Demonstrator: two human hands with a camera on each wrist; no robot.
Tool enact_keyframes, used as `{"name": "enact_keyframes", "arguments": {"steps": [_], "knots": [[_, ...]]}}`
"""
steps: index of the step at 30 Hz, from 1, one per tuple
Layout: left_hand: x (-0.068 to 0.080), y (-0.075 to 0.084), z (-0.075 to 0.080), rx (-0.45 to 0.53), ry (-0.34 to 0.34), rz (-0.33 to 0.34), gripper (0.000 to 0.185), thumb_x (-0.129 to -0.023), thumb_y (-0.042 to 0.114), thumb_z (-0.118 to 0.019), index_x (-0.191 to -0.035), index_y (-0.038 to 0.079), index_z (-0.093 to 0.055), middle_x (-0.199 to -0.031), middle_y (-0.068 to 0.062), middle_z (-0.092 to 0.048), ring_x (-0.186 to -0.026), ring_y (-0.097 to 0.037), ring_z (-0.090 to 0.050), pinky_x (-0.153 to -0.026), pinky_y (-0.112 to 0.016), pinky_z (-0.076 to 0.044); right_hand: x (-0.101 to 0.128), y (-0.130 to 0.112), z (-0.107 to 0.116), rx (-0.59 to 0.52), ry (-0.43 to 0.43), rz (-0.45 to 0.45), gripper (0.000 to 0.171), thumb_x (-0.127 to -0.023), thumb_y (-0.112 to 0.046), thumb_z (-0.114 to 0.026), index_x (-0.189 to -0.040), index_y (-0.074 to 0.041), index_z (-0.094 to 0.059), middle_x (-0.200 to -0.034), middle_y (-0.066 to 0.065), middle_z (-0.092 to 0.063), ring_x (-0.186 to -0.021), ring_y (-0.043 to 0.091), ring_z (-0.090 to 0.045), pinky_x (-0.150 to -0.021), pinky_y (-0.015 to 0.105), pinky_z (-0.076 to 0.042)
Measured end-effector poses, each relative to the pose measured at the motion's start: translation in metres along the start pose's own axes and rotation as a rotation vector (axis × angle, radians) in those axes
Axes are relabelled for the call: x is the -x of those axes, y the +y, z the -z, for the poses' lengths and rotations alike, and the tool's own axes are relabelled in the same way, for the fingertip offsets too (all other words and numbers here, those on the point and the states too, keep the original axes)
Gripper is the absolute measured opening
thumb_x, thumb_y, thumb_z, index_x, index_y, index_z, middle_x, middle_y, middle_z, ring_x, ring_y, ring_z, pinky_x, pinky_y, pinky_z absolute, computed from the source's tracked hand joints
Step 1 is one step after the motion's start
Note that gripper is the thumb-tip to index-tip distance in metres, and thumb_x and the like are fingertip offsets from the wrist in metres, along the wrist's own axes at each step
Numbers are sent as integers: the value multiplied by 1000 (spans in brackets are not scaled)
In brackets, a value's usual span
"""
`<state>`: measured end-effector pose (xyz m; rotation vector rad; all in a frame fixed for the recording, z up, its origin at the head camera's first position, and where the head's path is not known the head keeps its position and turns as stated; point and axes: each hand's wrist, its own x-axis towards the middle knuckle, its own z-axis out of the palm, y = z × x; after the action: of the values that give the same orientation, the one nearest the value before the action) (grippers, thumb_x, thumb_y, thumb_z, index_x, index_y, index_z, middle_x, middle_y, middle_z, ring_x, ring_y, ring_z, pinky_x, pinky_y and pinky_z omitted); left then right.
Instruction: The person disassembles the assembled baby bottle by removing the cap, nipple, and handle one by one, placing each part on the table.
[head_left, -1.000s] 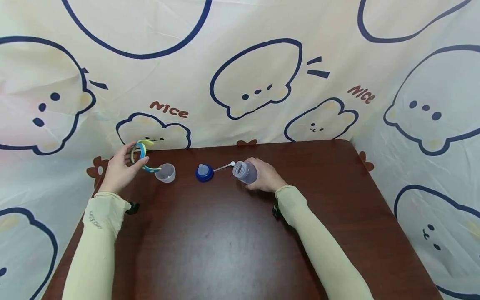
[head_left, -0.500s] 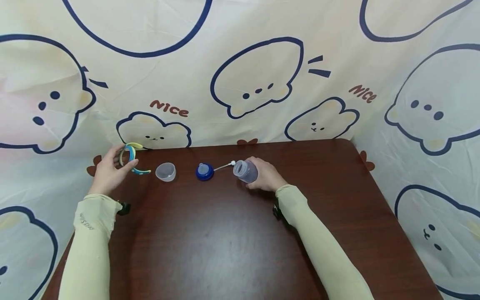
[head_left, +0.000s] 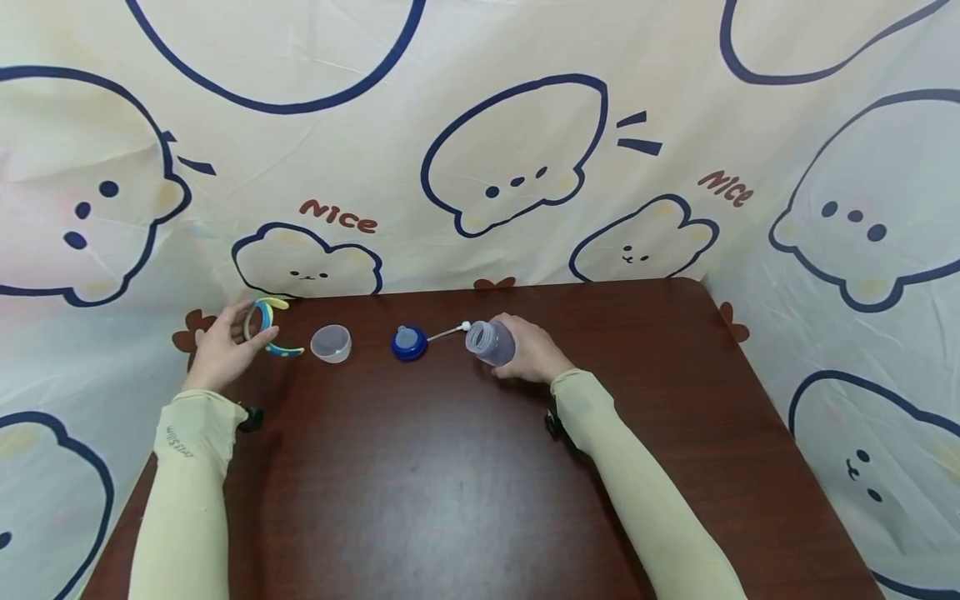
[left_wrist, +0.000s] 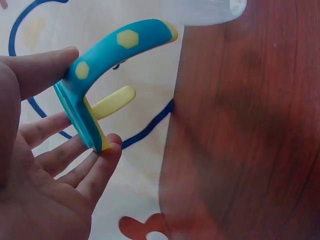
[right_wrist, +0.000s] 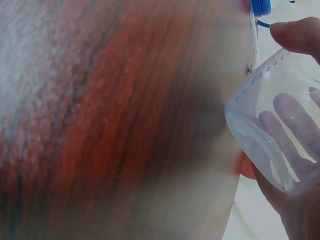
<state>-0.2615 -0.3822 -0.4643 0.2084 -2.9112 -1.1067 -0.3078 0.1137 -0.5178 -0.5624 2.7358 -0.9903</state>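
Lowered the curved handle (head_left: 268, 327) toward the surface (head_left: 450, 467) at frame left, left hand (head_left: 222, 350) fingers pinching it, right hand (head_left: 528, 350) gripping the bottle (head_left: 491, 342)

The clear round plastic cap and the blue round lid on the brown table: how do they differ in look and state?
The clear round plastic cap is see-through and colourless, while the blue round lid is opaque dark blue with a pale centre. A thin white straw runs from the blue lid toward the bottle; nothing joins the clear cap. The clear cap lies nearer the left hand, the blue lid nearer the right hand. Both rest untouched on the brown table.
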Motion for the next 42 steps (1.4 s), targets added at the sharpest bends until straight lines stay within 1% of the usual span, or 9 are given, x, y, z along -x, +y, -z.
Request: {"name": "enact_keyframes", "arguments": {"steps": [2,4,5,6,13,20,26,31,42], "knots": [[1,-3,-1,20,-12,27,93,-101,58,-57,-165,3,-16,-161,-35,-31,-143,-58,-37,-122,-73,-8,0,-1,0,5,-2,6,80,-69,-21,-97,-136,-25,-55,-132,1,-62,-121,26,-59,-105,55,-51],[2,-7,-3,39,-25,52,95,-100,59,-56,-165,3,-15,-162,-35,-29,-143,-57,-36,-117,-73,-23,0,-1,0,10,-5,9,80,-69,-21,-97,-136,-25,-55,-131,1,-62,-121,26,-59,-105,55,-51],[3,-8,-4,43,-31,60,95,-100,59,-57,-165,3,-14,-162,-35,-28,-143,-57,-36,-114,-74,-30,0,-2,-1,10,-7,7,79,-70,-21,-97,-137,-25,-55,-131,1,-62,-121,26,-59,-105,55,-51],[3,-10,-5,48,-37,63,95,-100,59,-57,-165,3,-14,-163,-35,-28,-143,-56,-36,-112,-73,-32,0,-2,-1,11,-8,5,79,-70,-21,-97,-136,-25,-55,-131,1,-62,-121,26,-59,-105,55,-51],[1,-17,-12,66,-46,55,95,-101,58,-57,-165,2,-14,-161,-35,-31,-142,-56,-38,-111,-73,-34,1,0,0,9,3,3,80,-69,-21,-97,-136,-26,-54,-132,1,-62,-121,26,-58,-105,55,-51],[0,-22,-17,51,-65,87,91,-103,56,-54,-165,3,-15,-162,-34,-30,-143,-55,-37,-110,-72,-36,1,0,0,0,4,-5,80,-70,-20,-97,-136,-26,-54,-132,1,-62,-122,26,-59,-106,56,-51],[0,-29,-20,29,-72,99,88,-104,52,-54,-164,0,-15,-160,-36,-31,-141,-56,-39,-110,-72,-36,1,0,1,2,3,-1,79,-69,-21,-97,-136,-26,-54,-132,0,-62,-122,25,-59,-106,55,-51],[-2,-31,-25,43,-68,111,87,-104,51,-56,-164,0,-16,-160,-36,-30,-142,-55,-39,-112,-71,-35,0,1,2,2,13,6,79,-69,-20,-98,-136,-25,-55,-132,0,-62,-122,25,-59,-106,55,-50],[-2,-34,-32,58,-44,126,85,-105,44,-58,-162,-3,-17,-158,-38,-31,-143,-57,-36,-114,-69,-34,0,1,2,-11,-5,-7,80,-70,-20,-97,-137,-25,-53,-134,1,-61,-123,27,-58,-106,57,-50]]}}
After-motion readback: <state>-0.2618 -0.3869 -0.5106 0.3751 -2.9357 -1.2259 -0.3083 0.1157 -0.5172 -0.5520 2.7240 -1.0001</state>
